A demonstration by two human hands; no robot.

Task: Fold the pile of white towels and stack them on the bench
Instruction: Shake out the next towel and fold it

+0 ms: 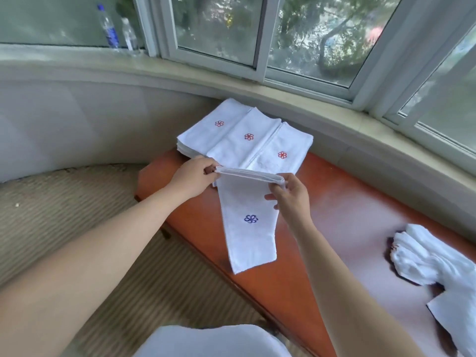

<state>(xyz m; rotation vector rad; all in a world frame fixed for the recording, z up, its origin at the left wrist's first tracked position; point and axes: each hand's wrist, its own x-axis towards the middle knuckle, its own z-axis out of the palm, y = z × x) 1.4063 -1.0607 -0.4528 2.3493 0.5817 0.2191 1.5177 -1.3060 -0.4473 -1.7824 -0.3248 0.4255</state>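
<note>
Above the orange bench [322, 217], left hand [192, 180] and right hand [291, 197] each pinched a top corner of a folded white towel [247, 220], hanging, blue flower outward. Three folded stacks [244, 137] lay behind; unfolded towels [435, 261], apparently several, lay well apart at right
</note>
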